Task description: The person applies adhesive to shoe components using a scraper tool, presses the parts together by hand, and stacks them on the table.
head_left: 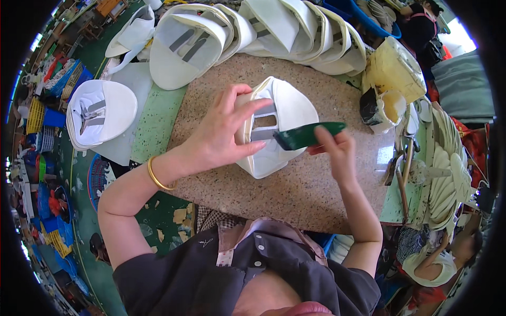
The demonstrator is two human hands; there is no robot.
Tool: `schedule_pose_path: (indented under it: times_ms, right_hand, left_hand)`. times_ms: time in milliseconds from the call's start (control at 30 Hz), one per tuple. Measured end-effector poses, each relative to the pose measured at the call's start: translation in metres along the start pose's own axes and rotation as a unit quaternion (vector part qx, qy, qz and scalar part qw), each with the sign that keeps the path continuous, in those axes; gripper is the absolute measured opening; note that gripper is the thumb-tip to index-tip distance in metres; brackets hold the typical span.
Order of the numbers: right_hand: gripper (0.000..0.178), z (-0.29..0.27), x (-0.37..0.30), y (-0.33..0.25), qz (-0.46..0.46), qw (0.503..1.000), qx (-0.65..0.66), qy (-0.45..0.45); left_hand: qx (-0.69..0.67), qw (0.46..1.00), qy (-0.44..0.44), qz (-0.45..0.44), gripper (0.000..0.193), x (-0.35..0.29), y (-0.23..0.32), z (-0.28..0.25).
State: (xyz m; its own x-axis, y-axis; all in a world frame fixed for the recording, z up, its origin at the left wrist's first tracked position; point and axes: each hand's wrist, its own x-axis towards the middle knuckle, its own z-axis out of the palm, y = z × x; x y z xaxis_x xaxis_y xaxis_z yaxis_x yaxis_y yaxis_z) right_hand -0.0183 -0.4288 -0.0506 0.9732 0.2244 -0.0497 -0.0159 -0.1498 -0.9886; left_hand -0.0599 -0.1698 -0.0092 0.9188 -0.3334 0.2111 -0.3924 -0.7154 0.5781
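A white shoe upper (296, 108) with grey strips inside its opening stands on the stone-topped table in front of me. My left hand (226, 124) grips its left rim, with thumb and forefinger spread along the opening and other fingers behind the edge. Between the thumb and fingers of my right hand (334, 150) is a dark green, flat, blade-shaped tool (305, 136), either a brush or a scraper. Its dark end points left, over the right side of the opening; whether it touches the upper I cannot tell.
Several similar white uppers (184, 50) line the table's far edge, and another (103, 113) lies at left. At right are a yellowish plastic container (395, 68), a glue-crusted pot (382, 110), hand tools (405, 176) and stacked pale pieces (448, 184). Another person (432, 263) sits at lower right.
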Motion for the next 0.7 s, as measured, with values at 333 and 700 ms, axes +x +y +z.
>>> schedule_pose_path:
  times_ms: [333,700]
  right_hand:
    - [0.007,0.057,-0.037,0.0,-0.308,0.901,-0.307,-0.006]
    - [0.015,0.04,-0.035,-0.017,-0.152,0.958,-0.241,-0.035]
  left_hand:
    - [-0.087,0.994,-0.013,0.066,0.071,-0.03,-0.022,-0.003]
    - [-0.163,0.982,-0.063,-0.069,0.077,0.023,-0.046,-0.023]
